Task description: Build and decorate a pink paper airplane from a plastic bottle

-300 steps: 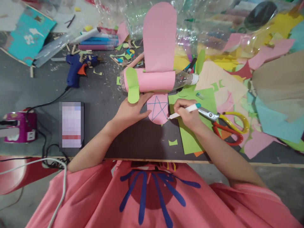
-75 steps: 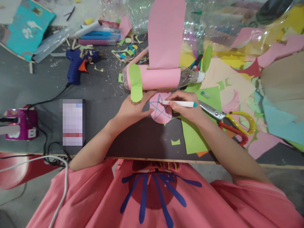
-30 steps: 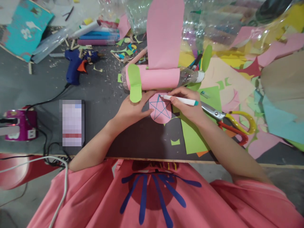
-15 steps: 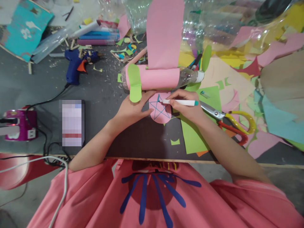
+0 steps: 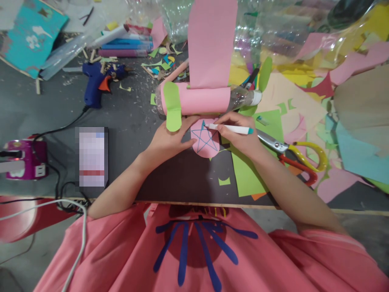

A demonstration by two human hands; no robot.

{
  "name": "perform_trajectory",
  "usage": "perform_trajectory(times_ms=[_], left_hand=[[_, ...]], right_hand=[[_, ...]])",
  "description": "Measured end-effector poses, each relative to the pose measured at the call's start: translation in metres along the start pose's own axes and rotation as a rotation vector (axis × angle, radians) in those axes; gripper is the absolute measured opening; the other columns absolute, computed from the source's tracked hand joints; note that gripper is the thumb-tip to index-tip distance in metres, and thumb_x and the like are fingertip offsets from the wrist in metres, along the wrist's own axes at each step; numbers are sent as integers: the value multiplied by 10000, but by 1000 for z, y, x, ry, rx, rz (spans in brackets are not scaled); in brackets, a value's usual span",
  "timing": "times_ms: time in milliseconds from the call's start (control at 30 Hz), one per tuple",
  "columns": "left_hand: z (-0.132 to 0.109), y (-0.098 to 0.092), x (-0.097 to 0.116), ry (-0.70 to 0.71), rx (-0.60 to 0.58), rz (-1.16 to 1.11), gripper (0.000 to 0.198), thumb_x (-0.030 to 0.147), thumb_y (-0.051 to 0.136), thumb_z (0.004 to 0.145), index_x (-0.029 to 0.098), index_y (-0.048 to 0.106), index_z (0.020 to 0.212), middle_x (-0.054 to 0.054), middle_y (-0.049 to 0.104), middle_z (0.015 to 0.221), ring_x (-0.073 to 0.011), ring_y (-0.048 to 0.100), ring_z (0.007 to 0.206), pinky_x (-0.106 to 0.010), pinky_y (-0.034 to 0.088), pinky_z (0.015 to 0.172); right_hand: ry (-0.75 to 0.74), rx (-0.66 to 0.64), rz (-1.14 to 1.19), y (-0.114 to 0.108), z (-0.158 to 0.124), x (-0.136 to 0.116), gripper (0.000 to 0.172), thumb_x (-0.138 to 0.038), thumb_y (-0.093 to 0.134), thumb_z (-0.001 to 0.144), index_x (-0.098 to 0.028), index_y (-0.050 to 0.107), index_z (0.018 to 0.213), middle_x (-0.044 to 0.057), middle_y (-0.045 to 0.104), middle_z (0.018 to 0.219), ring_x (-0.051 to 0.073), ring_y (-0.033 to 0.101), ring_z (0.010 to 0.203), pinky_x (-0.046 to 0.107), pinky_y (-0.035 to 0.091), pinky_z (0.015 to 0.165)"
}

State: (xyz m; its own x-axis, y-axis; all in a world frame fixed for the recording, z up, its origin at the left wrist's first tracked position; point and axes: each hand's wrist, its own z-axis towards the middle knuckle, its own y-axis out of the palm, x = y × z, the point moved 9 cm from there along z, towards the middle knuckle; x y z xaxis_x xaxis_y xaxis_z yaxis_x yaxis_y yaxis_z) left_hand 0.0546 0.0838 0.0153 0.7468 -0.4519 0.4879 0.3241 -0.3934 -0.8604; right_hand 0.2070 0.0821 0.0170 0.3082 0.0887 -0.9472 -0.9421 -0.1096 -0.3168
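A pink paper circle [image 5: 203, 151] with a five-pointed star drawn in blue lines lies on the dark table. My left hand [image 5: 170, 140] rests at its left edge, thumb and fingers spread apart and touching the paper. Pinched in my right hand [image 5: 243, 142] is a white marker [image 5: 235, 128] with a teal end, its tip at the star's upper point, where a small patch is coloured blue. Just beyond both hands lies a plastic bottle [image 5: 240, 98] wrapped in pink paper [image 5: 203, 99], with green paper flaps [image 5: 172, 99] and a tall pink panel [image 5: 212, 44].
Scissors [image 5: 276, 146] with yellow and red handles lie beside my right forearm, partly on green paper [image 5: 249, 178]. Left are a blue glue gun [image 5: 92, 87], a phone [image 5: 92, 156] and a purple power socket box [image 5: 27, 160]. Paper scraps [image 5: 337, 184] and plastic bottles [image 5: 173, 20] crowd the right and back.
The marker tip has shifted slightly up and right near the star's top point, and its teal end sits a little lower. My left hand stays in place.
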Motion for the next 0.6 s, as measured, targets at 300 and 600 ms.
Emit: perform_trajectory(times_ms=[300,600], left_hand=[[0,0,-1,3,10,3,566,327,574,848,179,448,1379,-76,633,1201,-213,574,1115,-330,423,1008],[-1,-1,-1,-17,-14,22,556,328,562,855,199,441,1382,-62,632,1196,-202,583,1081,-315,438,985]], right_hand=[[17,-52,52,4,0,-1,71,-251,629,760,-193,654,728,-7,696,660,124,635,577,230,479,510],[-2,10,8,0,0,1,125,-329,631,805,-207,650,780,-3,695,708,122,634,624,229,487,544]])
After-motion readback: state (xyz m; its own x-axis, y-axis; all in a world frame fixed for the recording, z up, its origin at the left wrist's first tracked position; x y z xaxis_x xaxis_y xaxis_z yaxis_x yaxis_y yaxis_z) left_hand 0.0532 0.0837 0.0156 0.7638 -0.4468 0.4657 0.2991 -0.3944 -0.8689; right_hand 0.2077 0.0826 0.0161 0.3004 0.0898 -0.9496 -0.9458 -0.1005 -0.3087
